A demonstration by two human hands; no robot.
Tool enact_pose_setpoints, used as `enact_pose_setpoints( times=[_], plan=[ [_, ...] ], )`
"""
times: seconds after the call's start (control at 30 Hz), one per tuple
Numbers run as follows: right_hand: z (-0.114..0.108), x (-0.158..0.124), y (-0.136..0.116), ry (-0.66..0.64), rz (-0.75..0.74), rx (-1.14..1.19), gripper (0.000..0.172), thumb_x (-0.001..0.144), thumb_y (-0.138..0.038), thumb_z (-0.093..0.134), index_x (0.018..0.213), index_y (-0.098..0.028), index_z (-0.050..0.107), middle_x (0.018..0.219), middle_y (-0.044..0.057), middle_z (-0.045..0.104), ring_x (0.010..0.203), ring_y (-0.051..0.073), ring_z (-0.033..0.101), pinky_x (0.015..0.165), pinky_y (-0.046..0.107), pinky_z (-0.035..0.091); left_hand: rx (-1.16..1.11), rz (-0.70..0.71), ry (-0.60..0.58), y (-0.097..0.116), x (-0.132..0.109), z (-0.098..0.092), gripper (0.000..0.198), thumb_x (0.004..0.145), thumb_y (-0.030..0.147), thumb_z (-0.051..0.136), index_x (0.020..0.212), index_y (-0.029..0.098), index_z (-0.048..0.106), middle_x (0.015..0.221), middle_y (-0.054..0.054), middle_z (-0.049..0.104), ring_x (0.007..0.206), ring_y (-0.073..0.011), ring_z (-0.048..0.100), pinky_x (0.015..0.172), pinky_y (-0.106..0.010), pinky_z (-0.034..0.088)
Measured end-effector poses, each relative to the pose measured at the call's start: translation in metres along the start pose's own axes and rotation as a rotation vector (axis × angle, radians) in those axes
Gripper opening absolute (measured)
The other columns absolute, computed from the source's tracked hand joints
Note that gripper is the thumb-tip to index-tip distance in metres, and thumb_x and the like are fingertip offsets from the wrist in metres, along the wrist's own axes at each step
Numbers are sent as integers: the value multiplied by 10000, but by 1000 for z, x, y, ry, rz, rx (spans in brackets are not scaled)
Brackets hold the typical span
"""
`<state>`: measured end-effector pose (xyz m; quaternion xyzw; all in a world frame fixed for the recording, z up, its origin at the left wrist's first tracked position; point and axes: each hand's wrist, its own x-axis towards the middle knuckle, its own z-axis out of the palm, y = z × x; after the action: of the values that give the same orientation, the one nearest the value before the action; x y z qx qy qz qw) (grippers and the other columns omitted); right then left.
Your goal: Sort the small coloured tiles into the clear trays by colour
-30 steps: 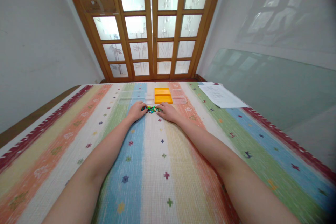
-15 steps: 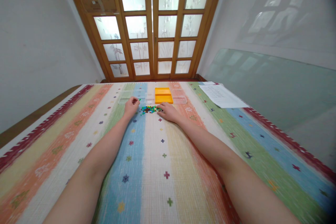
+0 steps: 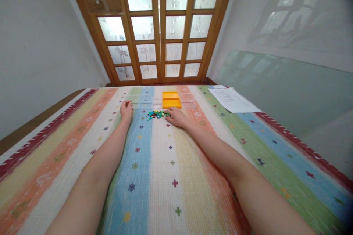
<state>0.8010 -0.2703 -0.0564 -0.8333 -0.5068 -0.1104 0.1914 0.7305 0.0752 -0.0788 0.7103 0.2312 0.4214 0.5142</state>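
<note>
A small heap of tiny coloured pieces [image 3: 156, 114] lies on the striped cloth far ahead of me. My right hand [image 3: 176, 116] rests at the heap's right edge, its fingers curled down onto the pieces. My left hand [image 3: 126, 109] is off to the left of the heap, over a clear plastic tray [image 3: 135, 100], with its fingers closed; what is inside them is too small to see. An orange tray [image 3: 171, 100] stands just behind the heap.
More clear trays [image 3: 190, 101] flank the orange one. A printed sheet of paper [image 3: 231, 100] lies at the far right of the striped tablecloth [image 3: 165, 176]. A glass panel leans on the right wall, and wooden doors stand beyond the table.
My left hand left the heap and moved left and away to the clear tray. The right hand stayed at the heap's right edge.
</note>
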Motion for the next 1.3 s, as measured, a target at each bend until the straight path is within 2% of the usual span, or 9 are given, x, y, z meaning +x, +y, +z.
enact_pose_setpoints(
  times=[0.27, 0.43, 0.57, 0.67, 0.77, 0.9, 1.0, 1.17, 1.3],
  plan=[
    [1, -1, 1, 27, 2, 38, 391, 980, -327, 645, 1353, -209, 647, 1209, 115, 678, 1144, 257, 607, 987, 361, 456, 10, -63, -54, 1, -2, 0, 371, 885, 194, 501, 1203, 154, 689, 1069, -78, 741, 623, -118, 592, 652, -244, 493],
    [3, -2, 2, 59, -24, 38, 374, 972, -304, 650, 1331, -198, 651, 1205, 117, 671, 1127, 254, 607, 983, 368, 466, 6, -75, -103, -2, -1, -1, 443, 914, 220, 515, 1335, 161, 641, 1181, -100, 737, 627, -115, 619, 675, -262, 530],
    [-1, -2, -4, 94, -104, 33, 316, 981, -289, 638, 1280, -191, 673, 1218, 126, 669, 1128, 262, 601, 991, 391, 472, 28, -57, -128, -4, 0, 0, 510, 903, 204, 514, 1406, 175, 591, 1206, -92, 735, 647, -122, 635, 708, -275, 548],
    [-5, -1, -12, 102, -198, 48, 255, 999, -270, 614, 1234, -219, 701, 1251, 118, 666, 1159, 261, 593, 1019, 408, 470, 63, -51, -137, -4, 0, 0, 511, 893, 198, 504, 1395, 172, 598, 1207, -92, 734, 660, -127, 642, 732, -286, 557],
    [-4, 0, -19, 99, -273, 60, 275, 1012, -264, 595, 1267, -252, 697, 1319, 110, 645, 1217, 259, 578, 1054, 426, 464, 150, -21, -153, 0, -3, 1, 479, 893, 209, 510, 1355, 170, 628, 1171, -95, 739, 688, -145, 655, 768, -309, 564],
    [1, 0, -20, 106, -313, 57, 264, 1011, -264, 594, 1247, -258, 713, 1412, 113, 602, 1320, 279, 529, 1109, 473, 441, 265, 69, -212, 10, -11, 2, 444, 911, 220, 504, 1326, 172, 657, 1139, -94, 745, 756, -182, 677, 812, -336, 558],
    [4, 0, -17, 101, -299, 68, 231, 999, -251, 612, 1201, -252, 724, 1405, 108, 606, 1323, 274, 528, 1113, 471, 441, 351, 180, -286, 19, -21, 5, 402, 927, 241, 508, 1279, 192, 695, 1124, -82, 751, 833, -202, 683, 873, -350, 541],
    [5, 1, -16, 111, -273, 98, 246, 998, -239, 615, 1224, -241, 712, 1365, 117, 623, 1267, 262, 556, 1078, 448, 458, 447, 422, -544, 34, -38, 14, 313, 939, 278, 521, 1136, 213, 755, 1078, -71, 747, 893, -213, 662, 913, -362, 513],
    [3, 2, -17, 100, -251, 113, 177, 980, -206, 634, 1122, -234, 736, 1296, 106, 652, 1219, 248, 576, 1052, 414, 462, 490, 577, -714, 45, -50, 19, 247, 898, 276, 578, 1038, 232, 777, 1013, -69, 721, 984, -237, 643, 959, -375, 494]
  ],
)
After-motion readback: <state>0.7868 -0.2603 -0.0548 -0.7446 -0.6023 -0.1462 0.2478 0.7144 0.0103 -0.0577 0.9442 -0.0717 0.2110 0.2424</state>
